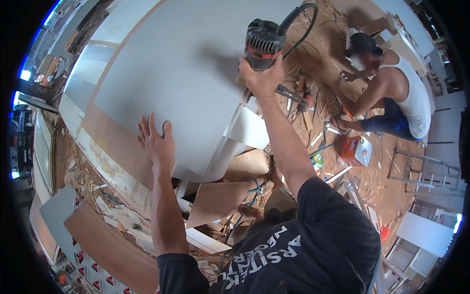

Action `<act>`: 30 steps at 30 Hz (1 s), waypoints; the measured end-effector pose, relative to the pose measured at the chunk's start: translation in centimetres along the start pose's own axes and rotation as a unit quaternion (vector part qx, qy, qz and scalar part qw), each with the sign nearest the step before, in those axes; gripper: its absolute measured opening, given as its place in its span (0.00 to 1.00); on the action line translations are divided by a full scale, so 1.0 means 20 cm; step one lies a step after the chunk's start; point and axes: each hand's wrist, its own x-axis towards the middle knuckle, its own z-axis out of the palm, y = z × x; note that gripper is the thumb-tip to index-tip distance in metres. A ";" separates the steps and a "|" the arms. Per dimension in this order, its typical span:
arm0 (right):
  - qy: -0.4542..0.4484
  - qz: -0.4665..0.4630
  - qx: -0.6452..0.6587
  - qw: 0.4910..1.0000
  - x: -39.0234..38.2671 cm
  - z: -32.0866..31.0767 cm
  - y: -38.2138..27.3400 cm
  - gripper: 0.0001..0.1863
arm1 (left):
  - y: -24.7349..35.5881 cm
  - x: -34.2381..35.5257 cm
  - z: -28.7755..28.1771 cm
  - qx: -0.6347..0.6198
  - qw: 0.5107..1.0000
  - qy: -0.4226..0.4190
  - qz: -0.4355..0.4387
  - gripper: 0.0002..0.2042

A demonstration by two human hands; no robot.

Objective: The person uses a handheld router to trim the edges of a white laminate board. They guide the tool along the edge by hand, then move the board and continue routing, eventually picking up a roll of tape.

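A pale panel (166, 68) carries a black power tool (263, 41) at its edge; wood scraps (307, 121) litter the brown floor (379, 183).

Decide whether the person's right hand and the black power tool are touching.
Touching. The head view shows the right hand gripping the lower part of the black power tool, with no gap between them.

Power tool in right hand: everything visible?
The power tool is a stubby black cylinder, apparently plastic-cased, with slotted vents and a red band. A dark cable leaves its upper end and loops beside it. The right hand grips its lower body near the edge of the grey panel. Base mostly hidden; whether it's running can't be told.
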 end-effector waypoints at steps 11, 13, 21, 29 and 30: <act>-0.093 0.040 0.055 0.993 0.42 0.01 0.34 0.37 | -0.07 0.00 0.01 0.020 1.000 -0.010 0.009 0.31; -0.127 0.038 0.115 0.985 0.45 -0.01 0.38 0.38 | -0.08 0.00 0.01 0.021 1.000 -0.006 0.017 0.31; -0.214 0.059 0.225 0.949 0.46 -0.28 0.32 0.28 | -0.06 0.00 -0.02 0.039 0.998 -0.024 0.031 0.32; -0.230 0.145 0.243 0.931 0.34 -0.75 0.27 0.23 | -0.10 0.01 -0.04 0.053 0.997 -0.021 0.051 0.32; -0.238 0.158 0.236 0.929 0.30 -0.82 0.25 0.23 | -0.12 0.01 -0.05 0.056 0.997 -0.016 0.056 0.32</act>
